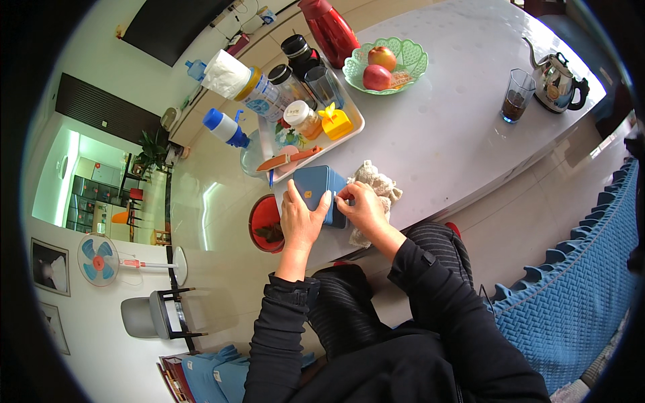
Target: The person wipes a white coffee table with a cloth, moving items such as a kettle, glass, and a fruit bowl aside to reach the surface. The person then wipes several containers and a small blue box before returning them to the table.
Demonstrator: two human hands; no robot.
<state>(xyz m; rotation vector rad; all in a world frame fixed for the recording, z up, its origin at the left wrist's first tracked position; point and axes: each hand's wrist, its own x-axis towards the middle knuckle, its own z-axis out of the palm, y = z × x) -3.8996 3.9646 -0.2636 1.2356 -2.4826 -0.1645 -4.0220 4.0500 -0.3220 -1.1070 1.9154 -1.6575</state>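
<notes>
A blue box point(320, 190) with a small gold mark on its lid stands at the near left corner of the light tabletop. Around its near left side is my left hand point(304, 214), thumb and fingers spread against the lid and edge. My right hand point(364, 205) pinches at the box's right side; a small pale spot shows by its fingertips, too small to identify. A crumpled cream cloth point(375, 180) lies just right of the box, partly behind my right hand. Beyond the box, a knife with an orange handle point(287, 159) rests across the edge of a white tray point(359, 122).
The tray holds jars, a glass, a tin and a yellow container point(336, 124). Behind it stand a red vacuum flask point(330, 32) and a green fruit basket point(421, 60). A glass of dark drink point(516, 101) and steel kettle point(554, 83) are at the right; a red bin point(263, 211) sits below left.
</notes>
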